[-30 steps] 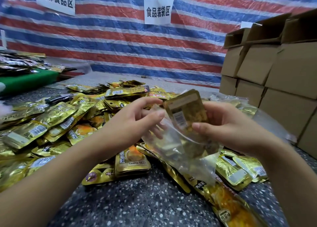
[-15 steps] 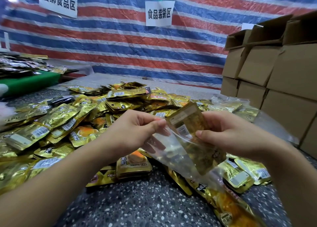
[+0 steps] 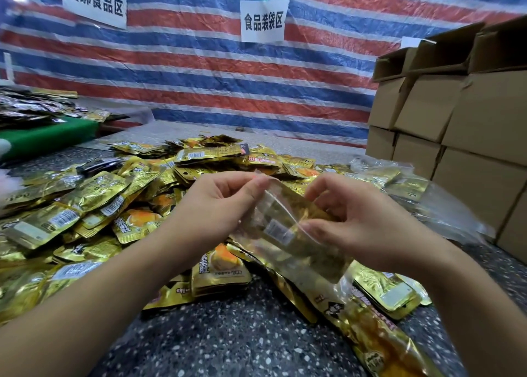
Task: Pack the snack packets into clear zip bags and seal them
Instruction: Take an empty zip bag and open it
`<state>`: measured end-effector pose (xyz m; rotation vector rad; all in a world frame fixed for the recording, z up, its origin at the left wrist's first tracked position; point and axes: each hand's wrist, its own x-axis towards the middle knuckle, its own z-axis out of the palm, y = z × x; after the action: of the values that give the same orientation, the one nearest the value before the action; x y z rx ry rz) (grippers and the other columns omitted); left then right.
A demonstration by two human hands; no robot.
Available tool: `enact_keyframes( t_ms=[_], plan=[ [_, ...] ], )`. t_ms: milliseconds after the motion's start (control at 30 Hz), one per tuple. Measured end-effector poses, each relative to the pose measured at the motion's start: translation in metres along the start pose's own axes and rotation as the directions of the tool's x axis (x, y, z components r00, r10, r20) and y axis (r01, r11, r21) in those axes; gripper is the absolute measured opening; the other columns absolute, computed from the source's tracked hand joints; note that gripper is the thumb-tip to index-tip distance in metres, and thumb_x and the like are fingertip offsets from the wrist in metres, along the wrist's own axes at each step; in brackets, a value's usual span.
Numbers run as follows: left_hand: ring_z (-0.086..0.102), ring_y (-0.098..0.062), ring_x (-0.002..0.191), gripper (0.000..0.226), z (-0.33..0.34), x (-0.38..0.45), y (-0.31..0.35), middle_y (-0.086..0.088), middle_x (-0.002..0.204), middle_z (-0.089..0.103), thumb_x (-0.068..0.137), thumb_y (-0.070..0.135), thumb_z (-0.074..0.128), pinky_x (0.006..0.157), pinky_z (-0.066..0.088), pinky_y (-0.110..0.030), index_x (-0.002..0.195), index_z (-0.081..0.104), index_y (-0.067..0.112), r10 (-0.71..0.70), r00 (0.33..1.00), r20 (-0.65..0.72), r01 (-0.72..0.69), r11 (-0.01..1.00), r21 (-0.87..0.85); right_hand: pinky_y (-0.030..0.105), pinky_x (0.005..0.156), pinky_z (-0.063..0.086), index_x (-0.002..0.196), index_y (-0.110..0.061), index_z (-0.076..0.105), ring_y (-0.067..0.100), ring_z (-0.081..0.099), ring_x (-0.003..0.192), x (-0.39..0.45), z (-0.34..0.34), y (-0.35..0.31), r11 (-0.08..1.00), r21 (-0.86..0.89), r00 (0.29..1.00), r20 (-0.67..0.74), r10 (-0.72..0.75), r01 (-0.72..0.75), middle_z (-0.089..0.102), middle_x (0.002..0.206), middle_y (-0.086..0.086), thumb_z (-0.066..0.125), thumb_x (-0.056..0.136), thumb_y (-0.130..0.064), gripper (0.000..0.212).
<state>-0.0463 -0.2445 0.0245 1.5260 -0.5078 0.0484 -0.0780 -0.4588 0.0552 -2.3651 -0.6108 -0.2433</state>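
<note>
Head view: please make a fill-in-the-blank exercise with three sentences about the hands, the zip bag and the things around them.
1. The left hand and right hand both pinch the clear ____ bag.
2. The packet inside that bag is ____ in colour.
3. The stacked cardboard boxes stand on the ____ side of the packet pile.

Missing words: zip; gold; right

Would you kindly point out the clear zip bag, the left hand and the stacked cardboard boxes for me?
clear zip bag (image 3: 288,234), head view, on its middle, over the packet's white label.
left hand (image 3: 219,205), head view, on the back of the hand.
cardboard boxes (image 3: 484,114), head view, on a front face of the stack.
</note>
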Motion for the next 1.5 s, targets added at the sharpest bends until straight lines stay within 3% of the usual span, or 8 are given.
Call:
enact_keyframes(
  t_ms=[233, 400, 600, 833, 1033, 1200, 1400, 1500],
  plan=[
    [0.074, -0.019, 0.073, 0.045, 0.001, -0.001, -0.002, -0.003, 0.081, 0.077, 0.079, 0.054, 0.054, 0.061, 0.060, -0.030, 0.079, 0.077, 0.016, -0.075, 0.997, 0.030, 0.070, 0.986, 0.153, 0.029, 0.056, 0.057, 0.084, -0.032, 0.072, 0.010, 0.069, 0.068, -0.001, -0.006, -0.001, 0.987, -0.025, 0.982, -0.094, -0.162, 0.160, 0.073, 0.077, -0.009, 0.059, 0.079, -0.058, 0.030],
    [0.072, -0.025, 0.063, 0.048, -0.001, -0.004, 0.012, -0.007, 0.078, 0.075, 0.081, 0.058, 0.052, 0.051, 0.053, -0.025, 0.078, 0.075, 0.016, 0.094, 0.995, -0.016, -0.094, 0.995, 0.026, 0.037, 0.065, 0.058, 0.087, -0.015, 0.077, 0.017, 0.070, 0.077, -0.004, -0.009, -0.006, 0.941, -0.043, 0.929, -0.150, -0.337, 0.334, 0.074, 0.083, -0.003, 0.071, 0.084, -0.038, 0.024],
    [0.070, -0.024, 0.061, 0.044, -0.001, -0.008, 0.024, -0.011, 0.078, 0.074, 0.082, 0.056, 0.052, 0.048, 0.049, -0.023, 0.075, 0.077, 0.021, 0.110, 0.994, 0.001, -0.108, 0.977, -0.184, 0.040, 0.061, 0.057, 0.087, -0.008, 0.075, 0.020, 0.071, 0.073, -0.007, -0.011, -0.013, 0.894, -0.046, 0.862, -0.247, -0.443, 0.446, 0.073, 0.083, 0.000, 0.072, 0.085, -0.027, 0.020],
    [0.073, -0.032, 0.078, 0.040, -0.002, -0.005, 0.018, -0.012, 0.093, 0.076, 0.078, 0.059, 0.061, 0.057, 0.056, -0.029, 0.082, 0.076, 0.022, -0.008, 0.993, 0.119, 0.021, 0.994, -0.107, 0.051, 0.056, 0.056, 0.080, -0.011, 0.075, 0.026, 0.069, 0.058, 0.000, -0.004, -0.008, 0.924, 0.207, 0.884, -0.416, -0.213, 0.321, 0.073, 0.071, 0.010, 0.072, 0.078, -0.028, 0.017],
    [0.074, -0.028, 0.074, 0.031, -0.007, 0.001, 0.008, -0.008, 0.091, 0.076, 0.084, 0.041, 0.055, 0.057, 0.057, -0.026, 0.084, 0.077, 0.021, -0.006, 0.999, 0.042, 0.008, 0.999, -0.048, 0.024, 0.055, 0.054, 0.078, -0.003, 0.074, 0.017, 0.065, 0.054, 0.014, -0.003, -0.007, 0.881, 0.392, 0.921, -0.373, -0.112, 0.266, 0.071, 0.063, 0.010, 0.073, 0.077, -0.023, 0.020],
    [0.072, -0.022, 0.071, 0.027, -0.017, 0.008, 0.008, -0.008, 0.093, 0.076, 0.084, 0.040, 0.055, 0.056, 0.055, -0.025, 0.082, 0.078, 0.025, 0.007, 1.000, 0.005, -0.006, 0.993, -0.115, 0.024, 0.055, 0.053, 0.075, -0.005, 0.073, 0.018, 0.063, 0.055, 0.039, -0.011, -0.017, 0.843, 0.495, 0.960, -0.268, -0.085, 0.213, 0.069, 0.064, 0.012, 0.072, 0.076, -0.025, 0.020],
    [0.072, -0.023, 0.065, 0.037, -0.027, 0.016, 0.002, -0.009, 0.088, 0.076, 0.082, 0.045, 0.060, 0.050, 0.054, -0.025, 0.091, 0.070, 0.011, -0.124, 0.987, -0.106, 0.097, 0.969, -0.226, 0.025, 0.061, 0.057, 0.082, -0.002, 0.073, 0.017, 0.068, 0.059, 0.061, -0.017, -0.026, 0.982, 0.159, 0.994, -0.049, -0.094, 0.101, 0.072, 0.066, 0.007, 0.068, 0.088, -0.029, 0.028],
    [0.074, -0.022, 0.069, 0.026, -0.028, 0.017, -0.006, -0.005, 0.089, 0.077, 0.097, 0.030, 0.054, 0.051, 0.053, -0.022, 0.092, 0.074, 0.013, -0.153, 0.971, -0.181, 0.129, 0.982, -0.140, 0.029, 0.073, 0.056, 0.082, -0.009, 0.073, 0.020, 0.072, 0.073, 0.081, -0.017, -0.030, 0.998, 0.065, 0.995, -0.097, 0.000, 0.006, 0.075, 0.074, 0.005, 0.055, 0.098, -0.037, 0.037]
  ],
)
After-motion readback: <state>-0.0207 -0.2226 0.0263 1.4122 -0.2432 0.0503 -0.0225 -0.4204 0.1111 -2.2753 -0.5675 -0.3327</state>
